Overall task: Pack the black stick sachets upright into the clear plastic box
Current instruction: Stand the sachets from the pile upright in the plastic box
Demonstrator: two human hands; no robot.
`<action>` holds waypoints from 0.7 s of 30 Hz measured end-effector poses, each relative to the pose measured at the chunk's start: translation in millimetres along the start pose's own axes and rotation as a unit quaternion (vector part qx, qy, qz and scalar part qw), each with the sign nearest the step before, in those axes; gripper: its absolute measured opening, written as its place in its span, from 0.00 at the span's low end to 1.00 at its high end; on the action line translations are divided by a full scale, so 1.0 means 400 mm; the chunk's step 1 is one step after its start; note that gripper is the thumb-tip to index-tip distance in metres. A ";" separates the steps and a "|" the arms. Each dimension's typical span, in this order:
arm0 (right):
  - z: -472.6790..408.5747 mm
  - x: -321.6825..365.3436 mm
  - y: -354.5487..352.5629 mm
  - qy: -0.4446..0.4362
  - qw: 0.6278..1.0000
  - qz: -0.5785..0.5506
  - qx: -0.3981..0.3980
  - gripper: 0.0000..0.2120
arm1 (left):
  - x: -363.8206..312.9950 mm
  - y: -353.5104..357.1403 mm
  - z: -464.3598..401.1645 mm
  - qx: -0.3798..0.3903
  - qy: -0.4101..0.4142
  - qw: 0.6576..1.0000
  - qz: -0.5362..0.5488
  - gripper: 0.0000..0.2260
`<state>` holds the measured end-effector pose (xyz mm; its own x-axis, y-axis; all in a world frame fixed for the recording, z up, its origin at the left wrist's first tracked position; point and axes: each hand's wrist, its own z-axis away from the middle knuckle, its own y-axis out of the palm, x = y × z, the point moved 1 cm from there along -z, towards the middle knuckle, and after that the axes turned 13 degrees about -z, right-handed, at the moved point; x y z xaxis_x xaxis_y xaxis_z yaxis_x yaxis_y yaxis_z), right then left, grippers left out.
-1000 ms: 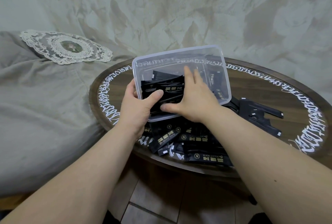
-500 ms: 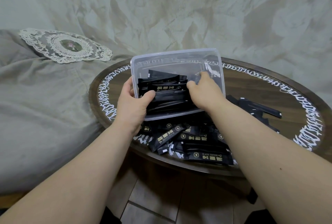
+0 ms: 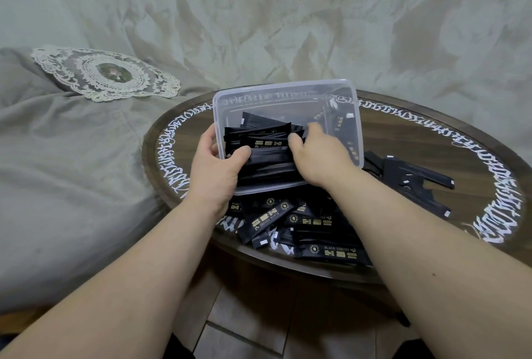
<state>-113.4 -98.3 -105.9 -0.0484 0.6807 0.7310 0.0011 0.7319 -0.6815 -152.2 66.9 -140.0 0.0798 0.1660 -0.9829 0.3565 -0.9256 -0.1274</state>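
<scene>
Clear plastic box (image 3: 288, 96) held tilted above the round wooden tabletop (image 3: 403, 139), open side toward the camera. Left hand (image 3: 214, 168) gripping the box's left wall, thumb inside pressing the bundle of black stick sachets (image 3: 264, 142), fingers wrapped outside. Right hand (image 3: 319, 154) reaching into the box, fingers curled around the right ends of the bundle. More loose sachets (image 3: 311, 223) heaped on the tabletop below the box, others (image 3: 408, 177) to its right. Lace doily (image 3: 106, 73) far left of the box on grey fabric.
</scene>
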 end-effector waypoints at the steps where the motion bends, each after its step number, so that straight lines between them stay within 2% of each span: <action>1: 0.003 0.000 0.004 -0.011 1.000 -0.023 0.007 0.24 | 0.000 0.000 0.000 -0.003 0.000 1.000 -0.004 0.29; 5: 0.003 0.005 -0.018 -0.042 0.995 -0.094 -0.019 0.23 | 0.001 -0.018 -0.012 -0.021 -0.013 1.000 -0.005 0.29; 7: 0.003 -0.001 -0.017 -0.026 0.998 -0.055 -0.020 0.25 | 0.001 -0.020 -0.010 -0.017 -0.008 1.000 -0.014 0.27; 9: 0.010 -0.003 0.003 -0.015 1.000 -0.017 0.021 0.29 | 0.002 -0.015 -0.005 -0.005 -0.005 1.000 -0.015 0.28; 11: 0.018 0.003 0.022 -0.043 0.997 -0.016 0.055 0.31 | 0.004 -0.013 -0.005 -0.003 -0.007 1.000 -0.012 0.29; 16: 0.016 0.004 0.013 -0.083 0.996 -0.021 0.031 0.34 | 0.008 -0.020 -0.009 0.006 -0.002 1.000 -0.010 0.28; 21: 0.026 0.005 0.047 -0.113 0.992 0.022 0.060 0.35 | 0.011 -0.011 -0.008 0.004 -0.002 1.000 -0.019 0.26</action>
<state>-123.7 -83.4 -117.8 -0.2734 0.6775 0.6828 -0.1094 0.6833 -0.7219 -150.5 72.7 -143.2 0.0627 0.1991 -0.9780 0.3523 -0.9212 -0.1650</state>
